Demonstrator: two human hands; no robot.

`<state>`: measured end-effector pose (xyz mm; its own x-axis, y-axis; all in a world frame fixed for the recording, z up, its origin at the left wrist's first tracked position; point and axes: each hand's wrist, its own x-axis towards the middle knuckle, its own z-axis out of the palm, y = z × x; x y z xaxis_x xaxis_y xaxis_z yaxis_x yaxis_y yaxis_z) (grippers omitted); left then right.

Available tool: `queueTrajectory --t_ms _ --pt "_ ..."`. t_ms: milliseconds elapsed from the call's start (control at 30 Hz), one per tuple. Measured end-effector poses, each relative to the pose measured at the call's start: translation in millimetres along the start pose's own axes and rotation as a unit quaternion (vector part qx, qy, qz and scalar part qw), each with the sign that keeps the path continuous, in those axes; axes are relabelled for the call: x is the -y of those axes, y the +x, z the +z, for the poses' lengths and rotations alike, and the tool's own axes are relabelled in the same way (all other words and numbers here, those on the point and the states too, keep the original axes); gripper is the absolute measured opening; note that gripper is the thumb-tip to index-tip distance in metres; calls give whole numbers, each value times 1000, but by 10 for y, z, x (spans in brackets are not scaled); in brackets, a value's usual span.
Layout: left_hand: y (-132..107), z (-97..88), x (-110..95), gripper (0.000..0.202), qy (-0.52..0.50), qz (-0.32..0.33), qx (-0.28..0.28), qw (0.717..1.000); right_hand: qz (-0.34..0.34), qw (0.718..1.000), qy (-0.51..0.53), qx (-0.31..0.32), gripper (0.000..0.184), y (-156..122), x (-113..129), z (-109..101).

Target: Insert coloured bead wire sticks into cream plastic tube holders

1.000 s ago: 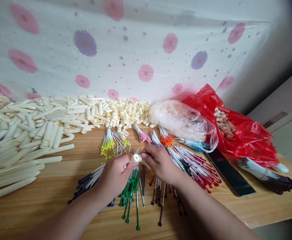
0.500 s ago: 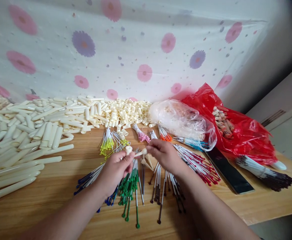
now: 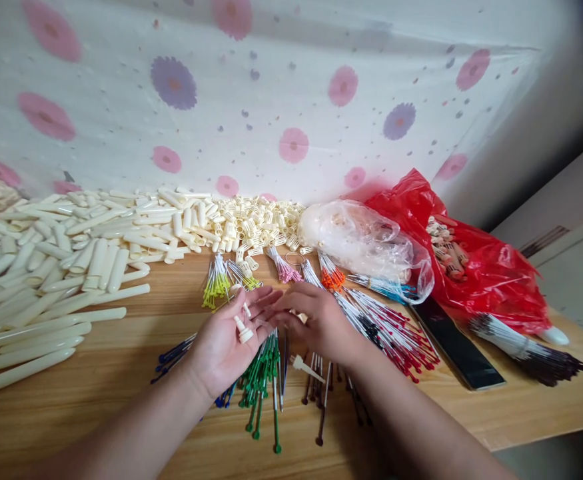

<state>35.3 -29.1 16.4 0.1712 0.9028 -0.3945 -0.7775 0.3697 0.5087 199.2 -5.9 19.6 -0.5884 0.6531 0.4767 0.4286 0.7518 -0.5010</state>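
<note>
My left hand (image 3: 231, 333) is turned palm up with its fingers stretched toward the right. Small cream plastic pieces (image 3: 244, 331) with narrow stems lie in its palm and by its fingers. My right hand (image 3: 318, 320) arches beside the left fingertips, its own fingers bent. Another cream piece (image 3: 298, 316) shows partly beneath those fingers; the rest is hidden. Just below, a cream cone-tipped piece (image 3: 307, 368) is over brown-tipped white sticks (image 3: 316, 393). Green-tipped sticks (image 3: 264, 373) lie under my left hand, with blue-tipped sticks (image 3: 171, 360) to the left.
Cream plastic tubes (image 3: 71, 267) are heaped at the left, beside slotted cream parts (image 3: 256, 223). A clear bag (image 3: 356, 237) and a red bag (image 3: 501, 273) stand at the back right. Near them lie red-tipped sticks (image 3: 406, 340), a flat black object (image 3: 458, 343) and dark-tipped sticks (image 3: 536, 350).
My left hand has opened from a pinch into an upturned palm with pieces in it. My right hand has lowered slightly, and a cone-tipped piece now shows below it.
</note>
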Motion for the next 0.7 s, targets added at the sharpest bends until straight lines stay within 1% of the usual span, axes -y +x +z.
queueTrajectory --t_ms 33,100,233,300,367,433,500,600,700 --pt "-2 6 7 32 -10 -2 11 1000 -21 1000 1 -5 17 9 41 49" --pt "-7 18 13 34 -22 -6 32 999 -45 999 -25 5 18 31 102 131" --pt "-14 24 10 38 -34 -11 39 999 -63 995 -66 31 17 60 125 184" --pt "-16 20 1 37 -40 -11 43 998 -60 997 -39 9 15 54 112 168" --pt "-23 23 -13 37 -44 -9 43 998 -52 998 31 -33 10 41 113 150" --pt "-36 36 -29 38 -43 -9 26 999 -50 991 107 -63 8 28 136 152" --pt "-55 56 -44 39 -40 -7 -3 999 -63 985 148 -67 7 24 176 179" --pt "-81 82 -50 39 -43 -2 -27 999 -100 984 129 -70 7 36 231 246" --pt "-90 84 -37 38 -58 -6 -18 998 -142 982 65 -109 7 48 246 287"
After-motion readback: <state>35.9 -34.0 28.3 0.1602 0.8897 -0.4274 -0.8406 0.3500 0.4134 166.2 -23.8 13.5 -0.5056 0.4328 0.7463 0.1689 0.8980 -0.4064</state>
